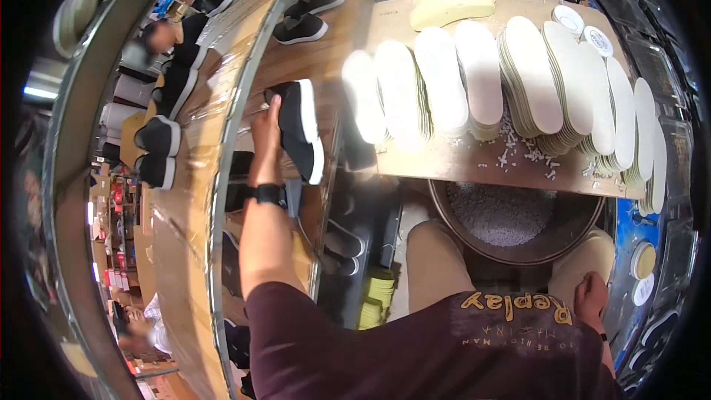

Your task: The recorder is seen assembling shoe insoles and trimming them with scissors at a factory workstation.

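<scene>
Out to the left, my left hand (266, 132) is closed on a pair of black shoes (302, 122) with thick white soles, held at the shelf. The thumb lies along the black upper; the other fingers are mostly hidden behind the shoes. A dark watch (268, 193) is on that wrist. My right hand (591, 296) rests by my right thigh, its fingers curled in with nothing showing in them. Ahead of me, several stacks of white insoles (529, 78) stand in a row on a board (459, 167), apart from both hands.
Below the board, a round basin (492, 215) of small pale bits sits between my knees. More black shoes (300, 28) stand on the wooden shelf (259, 63), behind a metal post (248, 74). Yellow-green pieces (378, 296) are stacked low down. Other people appear at far left.
</scene>
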Demonstrator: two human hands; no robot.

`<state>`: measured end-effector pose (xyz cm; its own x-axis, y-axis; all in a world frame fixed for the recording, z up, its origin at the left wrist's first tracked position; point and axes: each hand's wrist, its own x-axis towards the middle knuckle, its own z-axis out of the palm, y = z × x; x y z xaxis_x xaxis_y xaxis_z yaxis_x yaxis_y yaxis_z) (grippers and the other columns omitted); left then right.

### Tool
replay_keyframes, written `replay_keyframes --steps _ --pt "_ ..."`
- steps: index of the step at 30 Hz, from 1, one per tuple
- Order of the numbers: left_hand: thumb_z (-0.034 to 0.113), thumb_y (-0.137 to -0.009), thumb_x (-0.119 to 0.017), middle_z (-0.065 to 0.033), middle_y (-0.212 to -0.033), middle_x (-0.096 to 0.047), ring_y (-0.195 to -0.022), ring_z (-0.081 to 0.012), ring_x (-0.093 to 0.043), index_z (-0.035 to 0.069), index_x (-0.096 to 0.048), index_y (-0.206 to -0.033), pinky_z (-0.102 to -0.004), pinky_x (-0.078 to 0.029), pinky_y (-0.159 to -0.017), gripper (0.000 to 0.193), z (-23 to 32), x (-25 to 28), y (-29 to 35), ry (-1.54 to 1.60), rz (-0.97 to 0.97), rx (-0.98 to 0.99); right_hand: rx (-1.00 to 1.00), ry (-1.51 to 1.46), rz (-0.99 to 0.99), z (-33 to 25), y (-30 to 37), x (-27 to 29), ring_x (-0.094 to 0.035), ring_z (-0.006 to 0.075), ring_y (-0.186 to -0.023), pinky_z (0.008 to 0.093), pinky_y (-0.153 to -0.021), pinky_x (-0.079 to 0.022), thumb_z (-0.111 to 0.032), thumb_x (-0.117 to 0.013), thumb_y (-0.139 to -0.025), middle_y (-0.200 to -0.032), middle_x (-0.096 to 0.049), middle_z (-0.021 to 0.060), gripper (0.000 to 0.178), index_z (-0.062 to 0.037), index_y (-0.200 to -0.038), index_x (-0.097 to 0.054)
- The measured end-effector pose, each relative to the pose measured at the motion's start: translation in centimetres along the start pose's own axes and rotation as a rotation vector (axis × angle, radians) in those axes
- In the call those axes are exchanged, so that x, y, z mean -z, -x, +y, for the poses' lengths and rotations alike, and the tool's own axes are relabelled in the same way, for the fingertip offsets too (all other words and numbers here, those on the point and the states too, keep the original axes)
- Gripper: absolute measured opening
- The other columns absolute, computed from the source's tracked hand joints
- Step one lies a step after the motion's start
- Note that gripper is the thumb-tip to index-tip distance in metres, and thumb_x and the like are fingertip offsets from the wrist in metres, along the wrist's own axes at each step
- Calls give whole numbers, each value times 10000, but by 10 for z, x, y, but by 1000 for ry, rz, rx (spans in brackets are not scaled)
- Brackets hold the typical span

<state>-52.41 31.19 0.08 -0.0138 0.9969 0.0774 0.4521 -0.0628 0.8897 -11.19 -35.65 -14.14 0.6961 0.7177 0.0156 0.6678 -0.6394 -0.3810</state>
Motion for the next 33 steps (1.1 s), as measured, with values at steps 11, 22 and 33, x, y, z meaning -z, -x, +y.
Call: replay_keyframes --steps 11,22,33 --pt "376 -932 -584 -133 -1134 -649 -958 -226 -646 -11 -576 -1184 -343 -527 -833 461 103 -11 291 1269 -600 256 53 -59 111 26 24 -6 -600 382 -768 433 -662 -473 -72 -560 -810 -809 -608 171 84 -58 -892 -566" --pt "368 -946 -567 -136 -1154 -641 -983 -234 -641 -4 -573 -1188 -353 -527 -855 443 137 -17 393 1238 -662 264 92 -108 152 43 40 -8 -612 356 -743 414 -664 -484 -116 -569 -809 -791 -617 155 115 -63 -908 -599" --pt "360 -959 -549 -139 -1174 -633 -1008 -242 -636 3 -570 -1191 -363 -526 -876 426 158 -38 426 1125 -750 339 69 -121 159 53 44 -9 -621 368 -793 432 -684 -488 -126 -577 -813 -828 -633 168 105 -64 -891 -611"
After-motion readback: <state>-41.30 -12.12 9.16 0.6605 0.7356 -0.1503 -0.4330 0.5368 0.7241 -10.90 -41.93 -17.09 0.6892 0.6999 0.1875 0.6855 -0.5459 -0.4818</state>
